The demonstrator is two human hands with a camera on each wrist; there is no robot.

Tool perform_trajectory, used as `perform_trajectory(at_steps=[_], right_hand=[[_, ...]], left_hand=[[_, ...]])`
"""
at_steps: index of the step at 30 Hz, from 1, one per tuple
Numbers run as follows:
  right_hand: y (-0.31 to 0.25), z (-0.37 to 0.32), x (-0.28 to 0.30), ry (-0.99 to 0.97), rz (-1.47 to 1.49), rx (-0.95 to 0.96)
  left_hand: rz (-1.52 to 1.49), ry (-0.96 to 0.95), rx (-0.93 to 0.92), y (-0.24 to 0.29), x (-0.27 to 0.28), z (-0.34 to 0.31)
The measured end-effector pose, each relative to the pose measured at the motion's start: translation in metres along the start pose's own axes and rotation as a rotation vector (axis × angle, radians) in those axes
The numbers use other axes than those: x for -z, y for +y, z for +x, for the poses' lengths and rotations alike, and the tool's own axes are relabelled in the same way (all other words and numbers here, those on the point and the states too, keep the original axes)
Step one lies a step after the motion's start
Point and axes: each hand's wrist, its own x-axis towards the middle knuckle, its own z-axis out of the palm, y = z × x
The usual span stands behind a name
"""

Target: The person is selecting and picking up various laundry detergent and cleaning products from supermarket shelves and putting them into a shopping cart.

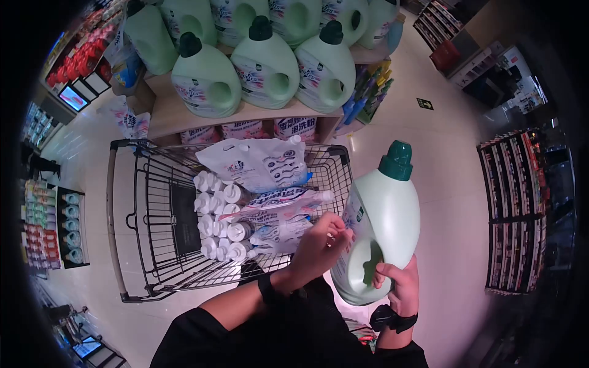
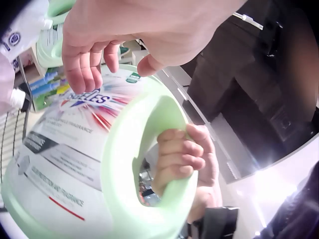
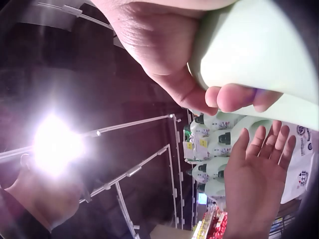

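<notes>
A large pale green laundry detergent jug (image 1: 392, 208) with a dark green cap is held up to the right of the cart. My right hand (image 1: 404, 285) grips its handle, fingers curled through the opening, as the left wrist view shows. My left hand (image 1: 314, 253) is beside the labelled face of the jug, fingers loosely bent and holding nothing. In the left wrist view those fingers (image 2: 89, 69) hang over the upper part of the printed label (image 2: 75, 144). The right wrist view shows the left palm (image 3: 256, 191) facing the camera with fingers spread.
A wire shopping cart (image 1: 144, 285) holds several white bottles (image 1: 236, 232) and printed refill pouches (image 1: 245, 162). Behind it, a wooden shelf (image 1: 165, 116) carries similar green jugs (image 1: 264, 70), with printed bags below. Dark racks (image 1: 515, 208) stand on the right, across the pale floor (image 1: 445, 165).
</notes>
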Motion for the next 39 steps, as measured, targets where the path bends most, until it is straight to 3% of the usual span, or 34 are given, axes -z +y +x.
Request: perform_trajectory(at_steps=[5,7,8,13,14,15,18,20,22,26,28,29,30,33,39], right_hand=[[-0.006,0.06,0.024,-0.176,-0.078,-0.031],[0.004,0.079,0.03,-0.211,-0.182,-0.02],[0.008,0.088,0.03,-0.225,-0.284,0.005],[0.034,0.104,0.029,-0.258,-0.236,-0.08],[0.041,0.109,0.03,-0.234,-0.343,-0.067],[0.039,0.114,0.026,-0.26,-0.338,-0.035],[0.058,0.112,0.022,-0.234,-0.219,-0.005],[0.071,0.113,0.029,-0.315,-0.203,0.091],[0.091,0.116,0.037,-0.31,-0.235,0.129],[0.119,0.126,0.036,-0.207,-0.227,0.012],[0.12,0.14,0.039,-0.294,-0.215,-0.031],[0.123,0.148,0.042,-0.299,-0.229,0.086],[0.127,0.155,0.045,-0.281,-0.222,0.087],[0.14,0.174,0.055,-0.307,-0.162,-0.009],[0.167,0.201,0.071,-0.281,-0.142,-0.115]], left_hand=[[0.001,0.042,0.049,-0.008,-0.003,0.084],[-0.123,0.053,0.188,-0.012,-0.007,0.109],[-0.116,0.073,0.184,-0.011,-0.008,0.115],[-0.154,-0.014,0.318,-0.019,-0.013,0.137],[-0.172,-0.024,0.334,-0.024,-0.014,0.147],[-0.163,0.065,0.353,-0.026,-0.018,0.151],[-0.171,0.127,0.483,-0.034,-0.013,0.156],[-0.129,0.108,0.506,-0.033,-0.015,0.153],[-0.105,0.19,0.46,-0.037,-0.018,0.15],[-0.013,0.139,0.346,-0.045,-0.023,0.149],[0.04,0.139,0.281,-0.045,-0.024,0.155],[0.051,0.136,0.274,-0.049,-0.023,0.157],[0.053,0.117,0.275,-0.053,-0.026,0.158],[0.213,0.141,0.152,-0.055,-0.031,0.156],[0.216,0.228,0.117,-0.102,-0.043,0.156]])
